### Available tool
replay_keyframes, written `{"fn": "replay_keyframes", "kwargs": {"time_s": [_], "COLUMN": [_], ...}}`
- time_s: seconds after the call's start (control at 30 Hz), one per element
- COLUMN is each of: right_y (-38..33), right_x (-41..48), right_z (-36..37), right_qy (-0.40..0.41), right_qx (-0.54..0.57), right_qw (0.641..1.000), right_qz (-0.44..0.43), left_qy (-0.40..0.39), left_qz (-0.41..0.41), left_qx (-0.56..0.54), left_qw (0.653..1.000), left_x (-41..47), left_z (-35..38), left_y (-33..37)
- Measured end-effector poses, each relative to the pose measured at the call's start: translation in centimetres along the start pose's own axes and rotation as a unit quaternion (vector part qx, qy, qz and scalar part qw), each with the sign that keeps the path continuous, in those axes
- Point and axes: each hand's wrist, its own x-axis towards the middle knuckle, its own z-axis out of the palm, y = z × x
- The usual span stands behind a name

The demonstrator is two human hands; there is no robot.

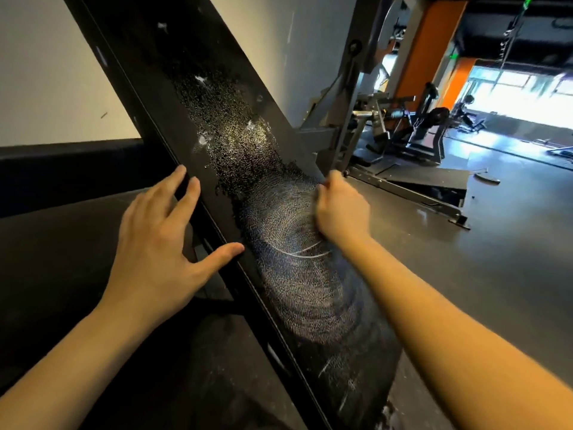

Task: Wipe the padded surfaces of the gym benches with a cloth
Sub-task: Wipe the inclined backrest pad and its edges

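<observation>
Bench pad (294, 290) about half done: wiped swirls low, unwiped spray beads above the right hand (339, 209), clenched likely round a hidden cloth; left hand (161, 240) splayed on the edge.

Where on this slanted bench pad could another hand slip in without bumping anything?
The bench pad is free above both hands, where droplets sit, and below them along the wiped swirls. Crowded at mid-height: left hand on its left edge, right hand fisted on its right side.
</observation>
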Motion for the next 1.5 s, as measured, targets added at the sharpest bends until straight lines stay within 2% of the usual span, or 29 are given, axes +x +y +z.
{"fn": "replay_keyframes", "kwargs": {"time_s": [0.03,0.1,0.17,0.2,0.27,0.37,0.43,0.5,0.57,0.63,0.7,0.73,0.8,0.9,0.93,1.0,1.07,1.17,1.27,1.33,1.4,1.5], "right_y": [-3.1,-8.2,-8.2,-6.3,-1.1,5.2,4.9,1.2,-4.3,-8.6,-8.5,-6.9,-2.4,3.1,3.1,0.0,-5.5,-11.8,-9.9,-5.8,-2.3,-1.4], "right_x": [-0.3,-4.5,-9.5,-10.6,-10.1,-5.3,-1.9,0.3,0.0,-3.5,-7.1,-7.8,-6.6,-0.6,1.4,4.7,6.4,4.0,-2.4,-3.9,-1.5,5.1], "right_z": [0.3,-0.1,-0.9,-1.2,-1.1,-0.1,0.2,0.4,0.6,0.2,-0.5,-0.7,-0.6,0.1,0.3,1.0,1.6,1.0,-0.8,-1.4,-1.2,0.1], "right_qy": [0.003,0.005,0.004,0.002,0.014,0.012,0.003,0.008,0.017,0.014,0.014,0.012,0.021,0.013,0.007,0.013,0.017,0.030,-0.009,-0.036,-0.020,-0.028], "right_qx": [0.029,0.090,0.143,0.158,0.121,-0.010,-0.058,-0.033,0.030,0.085,0.130,0.140,0.099,-0.012,-0.033,-0.016,0.024,0.076,0.158,0.137,0.055,-0.025], "right_qw": [0.999,0.984,0.958,0.954,0.970,0.998,0.998,0.999,0.999,0.984,0.958,0.953,0.972,1.000,0.999,0.999,1.000,0.987,0.938,0.929,0.963,0.997], "right_qz": [-0.029,-0.153,-0.248,-0.255,-0.212,-0.056,0.015,0.022,-0.034,-0.154,-0.256,-0.268,-0.210,-0.022,0.018,0.033,-0.004,-0.140,-0.309,-0.343,-0.264,-0.065], "left_qy": [0.001,-0.001,-0.010,-0.017,-0.029,-0.036,-0.042,-0.041,-0.033,-0.029,-0.030,-0.030,-0.031,-0.029,-0.029,-0.031,-0.036,-0.022,0.020,0.025,0.015,-0.015], "left_qz": [0.002,0.004,0.015,0.018,0.022,0.022,0.017,0.015,0.019,0.021,0.024,0.025,0.025,0.024,0.024,0.025,0.030,0.042,0.050,0.059,0.074,0.091], "left_qx": [0.004,0.010,0.022,0.026,0.022,0.005,0.000,-0.006,-0.007,-0.003,0.008,0.011,0.012,0.005,0.003,0.000,0.001,-0.003,-0.007,0.012,0.040,0.091], "left_qw": [1.000,1.000,1.000,0.999,0.999,0.999,0.999,0.999,0.999,0.999,0.999,0.999,0.999,0.999,0.999,0.999,0.999,0.999,0.999,0.998,0.996,0.992], "left_x": [0.0,0.0,0.0,-0.1,-0.1,0.1,0.1,0.0,0.0,0.0,0.0,0.0,0.0,0.0,-0.1,-0.1,-0.1,0.8,3.1,5.0,6.9,9.2], "left_z": [-0.1,-0.2,-0.5,-0.6,-0.8,-0.8,-0.6,-0.6,-0.7,-0.7,-0.7,-0.7,-0.7,-0.6,-0.6,-0.7,-0.9,-2.0,-3.5,-4.6,-5.5,-6.5], "left_y": [0.0,0.1,-0.2,-0.4,-0.7,-0.9,-0.8,-0.8,-0.8,-0.8,-0.8,-0.8,-0.8,-0.7,-0.7,-0.8,-0.7,-1.2,-2.4,-3.2,-4.0,-5.2]}}
